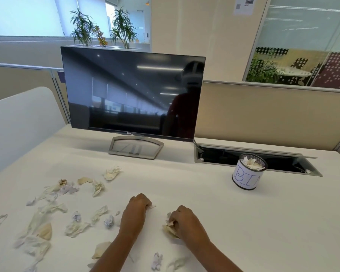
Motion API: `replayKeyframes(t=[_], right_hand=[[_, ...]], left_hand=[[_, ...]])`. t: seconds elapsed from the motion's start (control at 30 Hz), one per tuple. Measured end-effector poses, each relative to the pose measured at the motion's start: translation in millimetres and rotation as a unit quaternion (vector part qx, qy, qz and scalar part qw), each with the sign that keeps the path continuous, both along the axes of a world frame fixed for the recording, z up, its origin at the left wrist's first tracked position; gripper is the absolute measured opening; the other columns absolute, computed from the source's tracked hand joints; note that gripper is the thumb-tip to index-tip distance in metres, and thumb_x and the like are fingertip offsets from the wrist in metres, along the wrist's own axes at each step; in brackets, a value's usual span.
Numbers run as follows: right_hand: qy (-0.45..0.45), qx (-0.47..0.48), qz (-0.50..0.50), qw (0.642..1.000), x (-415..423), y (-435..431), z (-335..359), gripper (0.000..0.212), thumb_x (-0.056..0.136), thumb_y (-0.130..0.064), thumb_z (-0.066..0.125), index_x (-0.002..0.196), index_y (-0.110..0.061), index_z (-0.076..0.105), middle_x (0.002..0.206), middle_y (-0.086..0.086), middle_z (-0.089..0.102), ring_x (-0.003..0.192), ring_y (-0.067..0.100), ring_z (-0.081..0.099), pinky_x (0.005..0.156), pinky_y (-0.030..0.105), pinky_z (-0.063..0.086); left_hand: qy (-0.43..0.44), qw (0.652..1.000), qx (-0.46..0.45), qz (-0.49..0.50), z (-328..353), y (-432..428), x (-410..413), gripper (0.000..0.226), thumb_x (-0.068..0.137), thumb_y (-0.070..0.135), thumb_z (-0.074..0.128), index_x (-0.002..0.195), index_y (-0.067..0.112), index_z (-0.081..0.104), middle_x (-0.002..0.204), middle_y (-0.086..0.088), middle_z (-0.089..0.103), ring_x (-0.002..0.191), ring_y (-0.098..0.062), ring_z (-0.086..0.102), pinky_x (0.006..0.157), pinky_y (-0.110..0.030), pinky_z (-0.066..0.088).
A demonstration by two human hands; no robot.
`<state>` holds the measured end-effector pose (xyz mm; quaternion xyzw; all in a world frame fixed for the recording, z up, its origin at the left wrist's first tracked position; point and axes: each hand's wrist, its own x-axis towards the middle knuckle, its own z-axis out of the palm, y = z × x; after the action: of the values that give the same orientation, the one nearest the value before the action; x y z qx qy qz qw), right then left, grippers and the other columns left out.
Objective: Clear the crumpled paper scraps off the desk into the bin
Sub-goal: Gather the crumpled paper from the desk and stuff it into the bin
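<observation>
Head view: my right hand (185, 220) has its fingers curled round a wad of paper (169, 229), and my left hand (135, 211) pinches a small scrap (152, 206). The bin (247, 176) stands ahead and rightward, toward the far right of the tabletop (204, 193), nearer my right hand. Most loose scraps (75, 228) lie left.

Paper scraps (76, 229): many crumpled pieces in cream, white and pale lilac. They lie loose across the lower left of the frame on the white desk (263, 222), with a few more at bottom centre.
Small white scrap (152, 206): pinched in the left hand (137, 208), low centre.
Cream wad (170, 229): gripped in the right hand (185, 220), just right of that.
Bin (245, 179): small round mesh cup, upright, right of centre. White label lettered "BIN". Crumpled cream paper shows at its rim.
</observation>
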<state>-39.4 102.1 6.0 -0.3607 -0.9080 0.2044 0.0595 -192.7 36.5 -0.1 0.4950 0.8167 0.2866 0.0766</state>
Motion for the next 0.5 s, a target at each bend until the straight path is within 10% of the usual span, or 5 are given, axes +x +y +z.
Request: replayKeyframes(t=[0.5], right_hand=[[0.204, -0.171, -0.235, 0.935, 86, 49, 29, 0.019, 0.079, -0.004, 0.065, 0.065, -0.017, 0.068, 0.068, 0.001, 0.064, 0.065, 0.012, 0.057, 0.052, 0.005, 0.038]], left_hand=[[-0.281, 0.956, 0.081, 0.012, 37, 47, 58, 0.022, 0.08, -0.01, 0.058, 0.073, 0.006, 0.072, 0.069, 0.001, 0.069, 0.059, -0.004, 0.061, 0.056, -0.006, 0.045]])
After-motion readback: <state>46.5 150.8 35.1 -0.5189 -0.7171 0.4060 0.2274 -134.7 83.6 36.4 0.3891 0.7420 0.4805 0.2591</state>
